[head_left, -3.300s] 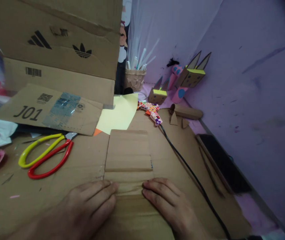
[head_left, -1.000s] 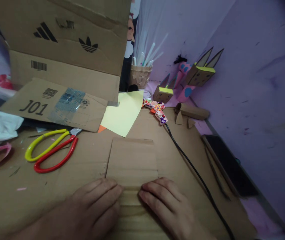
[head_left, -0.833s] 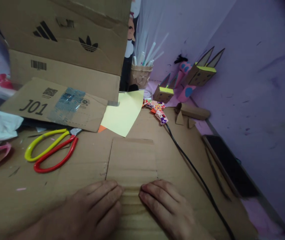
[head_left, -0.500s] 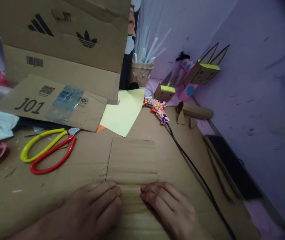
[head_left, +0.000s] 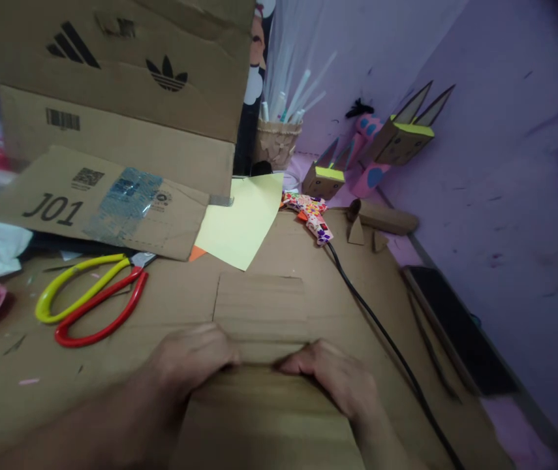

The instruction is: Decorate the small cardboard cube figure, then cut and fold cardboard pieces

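Note:
A creased cardboard strip (head_left: 263, 418) lies in front of me, its far panel (head_left: 260, 303) stretching away over the cardboard-covered table. My left hand (head_left: 195, 356) is closed on the strip's left edge, close to a crease. On the opposite edge, my right hand (head_left: 340, 375) grips it with bent fingers. Both thumbs sit near the crease, partly hidden. The near panel looks tilted up toward me, and its lower end runs out of view. Scissors (head_left: 100, 300) with one yellow and one red handle rest to the left of my left hand.
A floral glue gun (head_left: 310, 215) lies behind, its black cord (head_left: 386, 336) running past my right hand. Yellow paper (head_left: 242, 219) and an opened cardboard box (head_left: 161, 117) are at the back. A dark phone-like slab (head_left: 457, 329) lies by the purple wall. Cardboard rabbit-eared figures (head_left: 325, 181) stand behind.
Both hands have gone from lying with fingers forward to a bent grip on the strip's edges. The near panel has risen and looks larger. The view has shifted slightly.

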Motion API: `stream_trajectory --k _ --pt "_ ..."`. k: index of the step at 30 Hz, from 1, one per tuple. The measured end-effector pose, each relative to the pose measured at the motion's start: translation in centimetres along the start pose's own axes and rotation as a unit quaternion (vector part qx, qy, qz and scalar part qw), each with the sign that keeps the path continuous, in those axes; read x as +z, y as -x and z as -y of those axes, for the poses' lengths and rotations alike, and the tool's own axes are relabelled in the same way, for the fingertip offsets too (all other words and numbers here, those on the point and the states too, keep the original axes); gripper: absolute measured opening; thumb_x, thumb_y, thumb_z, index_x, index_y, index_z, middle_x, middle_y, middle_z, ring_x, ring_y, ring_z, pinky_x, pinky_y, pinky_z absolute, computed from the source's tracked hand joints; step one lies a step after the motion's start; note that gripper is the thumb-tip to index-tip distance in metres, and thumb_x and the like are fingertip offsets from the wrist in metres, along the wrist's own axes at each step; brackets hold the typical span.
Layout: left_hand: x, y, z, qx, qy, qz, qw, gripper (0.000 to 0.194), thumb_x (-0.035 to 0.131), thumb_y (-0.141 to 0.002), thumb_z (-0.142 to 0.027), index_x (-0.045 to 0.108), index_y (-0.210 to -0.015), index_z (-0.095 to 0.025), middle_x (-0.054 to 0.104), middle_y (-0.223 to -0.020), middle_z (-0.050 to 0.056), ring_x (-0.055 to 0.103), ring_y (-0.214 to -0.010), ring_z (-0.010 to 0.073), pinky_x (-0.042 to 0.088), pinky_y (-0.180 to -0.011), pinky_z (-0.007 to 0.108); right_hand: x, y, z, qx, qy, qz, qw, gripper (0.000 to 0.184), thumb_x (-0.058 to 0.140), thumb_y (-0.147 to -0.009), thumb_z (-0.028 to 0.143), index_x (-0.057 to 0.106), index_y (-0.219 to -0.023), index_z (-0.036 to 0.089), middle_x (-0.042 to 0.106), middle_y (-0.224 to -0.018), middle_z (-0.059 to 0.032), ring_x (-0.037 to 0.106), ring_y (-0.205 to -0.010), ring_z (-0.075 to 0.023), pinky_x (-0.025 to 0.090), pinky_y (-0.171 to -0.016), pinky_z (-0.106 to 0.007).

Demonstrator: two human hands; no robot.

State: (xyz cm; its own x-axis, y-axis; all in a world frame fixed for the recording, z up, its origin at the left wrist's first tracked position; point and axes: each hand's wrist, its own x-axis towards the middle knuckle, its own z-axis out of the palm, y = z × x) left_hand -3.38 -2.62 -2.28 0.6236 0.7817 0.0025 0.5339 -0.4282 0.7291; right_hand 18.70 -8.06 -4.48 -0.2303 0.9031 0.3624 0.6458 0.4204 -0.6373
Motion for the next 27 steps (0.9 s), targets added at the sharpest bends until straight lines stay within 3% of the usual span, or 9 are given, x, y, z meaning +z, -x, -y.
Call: stream_trajectory --k 2,4,8,10,13,19,22,25,27 --pt "-0.4 0.7 -0.3 0.146 -0.054 -0.007 0.988 0.024 0.037 -0.085 -0.024 0.060 -0.080 -0.020 0.064 -0.078 0.005 0.055 -0.073 0.0167 0.043 -0.067 0.026 -0.2 0.4 0.0 -0.087 -0.036 -0.006 0.996 0.023 0.039 -0.093 0.017 0.060 -0.086 0.020 0.069 -0.073 0.0014 0.062 -0.067 -0.0106 0.048 -0.063 -0.021" --pt "-0.7 1.5 -0.5 0.225 -0.128 -0.028 0.965 0.028 0.032 -0.088 -0.023 0.060 -0.089 -0.020 0.065 -0.091 0.006 0.055 -0.084 0.0175 0.044 -0.075 0.027 -0.6 0.7 0.4 -0.129 -0.050 0.026 0.990 0.019 0.039 -0.093 0.017 0.058 -0.089 0.017 0.070 -0.080 -0.0013 0.063 -0.075 -0.0114 0.048 -0.068 -0.023" --pt "-0.7 2.7 -0.7 0.289 -0.261 -0.095 0.916 0.037 0.025 -0.093 -0.018 0.062 -0.095 -0.019 0.068 -0.098 0.003 0.053 -0.096 0.0161 0.034 -0.094 0.026 -1.3 0.7 1.2 -0.144 0.011 0.051 0.988 0.019 0.041 -0.093 0.019 0.060 -0.092 0.015 0.070 -0.088 -0.0055 0.062 -0.082 -0.0145 0.049 -0.072 -0.027" --pt "-0.6 2.8 -0.8 0.306 -0.298 -0.091 0.900 0.042 0.023 -0.093 -0.015 0.064 -0.091 -0.019 0.070 -0.094 0.001 0.054 -0.093 0.0157 0.032 -0.095 0.025 -1.4 0.5 1.4 -0.152 0.054 0.033 0.986 0.020 0.042 -0.092 0.016 0.062 -0.093 0.014 0.070 -0.088 -0.0061 0.063 -0.080 -0.0153 0.051 -0.073 -0.028" --pt "-0.6 2.5 -1.2 0.318 -0.313 -0.075 0.892 0.045 0.022 -0.093 -0.013 0.066 -0.089 -0.019 0.071 -0.091 0.000 0.054 -0.089 0.0162 0.033 -0.091 0.026 -1.4 0.4 1.6 -0.164 0.075 0.011 0.983 0.021 0.043 -0.090 0.011 0.064 -0.090 0.012 0.071 -0.086 -0.0064 0.064 -0.078 -0.0149 0.052 -0.074 -0.026" --pt "-1.3 1.9 -1.9 0.296 -0.297 -0.047 0.906 0.037 0.027 -0.089 -0.009 0.063 -0.093 -0.018 0.069 -0.093 0.001 0.054 -0.087 0.0155 0.037 -0.087 0.024 -0.6 0.6 1.7 -0.140 0.059 -0.012 0.988 0.024 0.040 -0.090 0.008 0.062 -0.081 0.013 0.071 -0.079 -0.0053 0.066 -0.074 -0.0132 0.053 -0.073 -0.022" --pt "-1.8 1.3 -2.1 0.266 -0.249 -0.029 0.931 0.030 0.031 -0.087 -0.010 0.060 -0.087 -0.018 0.068 -0.083 0.001 0.055 -0.076 0.0139 0.041 -0.076 0.020 0.2 1.0 1.4 -0.081 0.015 -0.051 0.995 0.029 0.035 -0.093 0.015 0.059 -0.078 0.018 0.071 -0.074 -0.0026 0.066 -0.070 -0.0114 0.053 -0.066 -0.019" --pt "-1.6 0.7 -1.4 0.212 -0.153 -0.018 0.965 0.024 0.033 -0.084 -0.020 0.055 -0.076 -0.021 0.062 -0.068 -0.001 0.051 -0.058 0.0137 0.040 -0.056 0.023 0.7 0.9 0.8 0.008 0.020 -0.027 0.999 0.031 0.034 -0.090 0.012 0.060 -0.076 0.022 0.070 -0.069 0.0014 0.066 -0.063 -0.0105 0.051 -0.058 -0.018" --pt "-1.2 0.3 -0.5 0.159 -0.111 -0.010 0.981 0.020 0.035 -0.082 -0.027 0.052 -0.073 -0.022 0.059 -0.065 -0.002 0.050 -0.055 0.0135 0.036 -0.051 0.023 0.8 0.4 0.4 0.057 0.050 -0.011 0.997 0.035 0.034 -0.084 0.008 0.062 -0.072 0.025 0.068 -0.063 0.0039 0.064 -0.057 -0.0107 0.049 -0.052 -0.018"
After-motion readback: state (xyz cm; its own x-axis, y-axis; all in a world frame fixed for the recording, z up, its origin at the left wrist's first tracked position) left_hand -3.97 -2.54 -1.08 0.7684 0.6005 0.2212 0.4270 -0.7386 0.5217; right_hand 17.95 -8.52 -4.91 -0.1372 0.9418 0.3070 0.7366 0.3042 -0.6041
